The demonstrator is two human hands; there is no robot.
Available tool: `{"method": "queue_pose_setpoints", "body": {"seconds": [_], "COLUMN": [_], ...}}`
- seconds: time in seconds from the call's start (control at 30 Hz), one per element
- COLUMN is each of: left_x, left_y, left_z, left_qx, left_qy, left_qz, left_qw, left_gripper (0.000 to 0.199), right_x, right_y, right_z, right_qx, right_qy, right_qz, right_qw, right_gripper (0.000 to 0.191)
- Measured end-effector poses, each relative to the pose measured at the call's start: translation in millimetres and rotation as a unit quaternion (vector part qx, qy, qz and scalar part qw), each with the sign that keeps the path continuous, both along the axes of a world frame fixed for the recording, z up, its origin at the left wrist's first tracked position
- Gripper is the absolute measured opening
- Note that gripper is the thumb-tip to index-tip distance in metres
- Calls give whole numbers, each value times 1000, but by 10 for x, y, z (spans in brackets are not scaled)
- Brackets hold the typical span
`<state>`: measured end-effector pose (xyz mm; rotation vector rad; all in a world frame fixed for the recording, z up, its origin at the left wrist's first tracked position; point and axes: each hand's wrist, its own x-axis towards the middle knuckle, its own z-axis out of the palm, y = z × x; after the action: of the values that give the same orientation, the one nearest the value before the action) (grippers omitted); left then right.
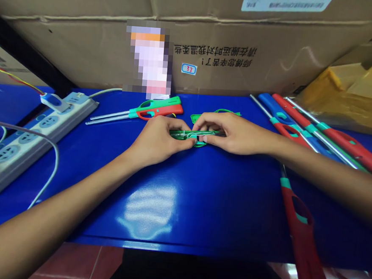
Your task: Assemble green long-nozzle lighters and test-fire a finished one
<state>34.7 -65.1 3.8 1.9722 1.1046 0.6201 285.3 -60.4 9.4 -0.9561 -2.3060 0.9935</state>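
Near the middle of the blue table, my left hand (158, 142) pinches one end of an opened green gas lighter (179, 134). Fingers of my right hand (237, 132) close on its other part, where a pale wire and a teal piece show between the hands. The fingertips partly cover the inside of the lighter. A loose green plastic shell (195, 118) lies just behind my right hand, which hides some of it. Beyond my left hand rest a green gas lighter (172, 101) and a red gas lighter (172, 109), side by side with metal tubes pointing left.
Several red, blue and green long lighters (335, 139) lie at the right, partly behind my forearm. Another red lighter (297, 228) overhangs the table's front edge. A power strip (29, 139) with cables stands left. Cardboard (215, 80) walls the back, with a pixelated upright object (151, 60) before it.
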Motion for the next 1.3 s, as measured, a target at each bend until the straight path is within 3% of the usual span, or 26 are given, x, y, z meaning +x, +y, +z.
{"method": "queue_pose_setpoints", "body": {"seconds": [0.17,0.27,0.33,0.43,0.63,0.83,1.0,1.3], "left_x": [-13,-24,-29,-43,-99,-113,-98,-70], "left_y": [26,48,62,83,136,153,135,107], "left_z": [16,32,40,37,4,-9,1,-19], "left_qx": [0,-12,-29,-53,-68,-60,-57,-48], "left_qy": [6,9,3,-16,-39,-43,-47,-54], "left_qz": [-14,-9,-9,-19,-59,-67,-73,-88], "left_qw": [1000,1000,1000,998,995,995,995,993], "left_gripper": [24,25,25,26,34,30,28,29], "right_x": [33,68,87,97,107,174,173,94], "right_y": [-1,-24,-40,-56,-49,4,22,15], "right_z": [21,58,82,82,44,146,139,91], "right_qx": [42,129,206,303,375,353,286,106], "right_qy": [-26,-57,-81,-119,-153,-102,-57,-43], "right_qz": [10,9,21,50,63,129,92,55], "right_qw": [999,990,975,944,912,921,952,992], "right_gripper": [21,31,32,14,15,9,6,22]}}
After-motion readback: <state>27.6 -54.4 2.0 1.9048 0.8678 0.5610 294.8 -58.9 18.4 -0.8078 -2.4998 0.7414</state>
